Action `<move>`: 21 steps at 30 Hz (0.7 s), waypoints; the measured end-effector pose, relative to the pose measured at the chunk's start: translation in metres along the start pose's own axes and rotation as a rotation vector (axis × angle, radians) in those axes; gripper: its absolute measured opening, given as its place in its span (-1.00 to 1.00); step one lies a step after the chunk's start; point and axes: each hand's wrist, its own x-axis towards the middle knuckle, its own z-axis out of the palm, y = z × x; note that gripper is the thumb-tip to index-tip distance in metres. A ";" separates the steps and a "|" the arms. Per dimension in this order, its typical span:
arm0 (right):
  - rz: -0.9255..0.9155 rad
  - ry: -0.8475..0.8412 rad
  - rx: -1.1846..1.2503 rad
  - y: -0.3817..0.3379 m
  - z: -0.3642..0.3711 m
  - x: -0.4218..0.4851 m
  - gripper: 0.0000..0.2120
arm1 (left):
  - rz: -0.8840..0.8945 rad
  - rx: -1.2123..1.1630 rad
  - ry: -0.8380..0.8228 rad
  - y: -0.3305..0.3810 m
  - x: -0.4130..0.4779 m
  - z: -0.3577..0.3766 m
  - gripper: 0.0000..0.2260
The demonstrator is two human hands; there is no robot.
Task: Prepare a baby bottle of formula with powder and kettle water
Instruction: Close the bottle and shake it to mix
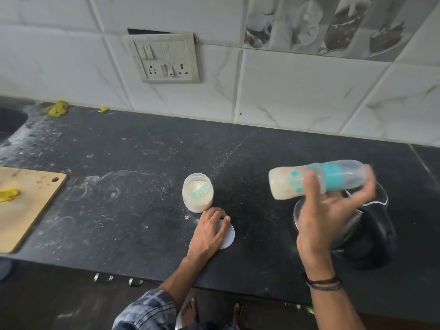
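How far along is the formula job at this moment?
Done: the bottle holds milky liquid and is capped, so powder and water look added. In hand: the right hand holds it sideways, blurred, probably shaking. Left: the jar stands open, scoop inside; the left hand grips its lid on the counter. The kettle looks open.

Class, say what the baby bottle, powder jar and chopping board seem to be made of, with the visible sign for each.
The baby bottle looks like translucent plastic: milky liquid shows through its wall. The powder jar is clear and glossy, plastic or glass: powder shows inside. The chopping board looks like pale matte wood or bamboo: tan, stained.
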 end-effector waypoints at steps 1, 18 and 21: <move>-0.029 0.049 -0.007 0.000 -0.001 0.001 -0.24 | 0.001 0.002 0.002 0.000 0.000 0.000 -0.90; 0.149 -0.260 -0.035 0.010 -0.004 0.007 -0.25 | -0.002 0.020 -0.007 0.000 0.000 0.001 -0.90; 0.092 -0.030 0.054 0.009 -0.002 0.006 -0.24 | 0.007 0.022 -0.004 0.002 0.001 0.000 -0.90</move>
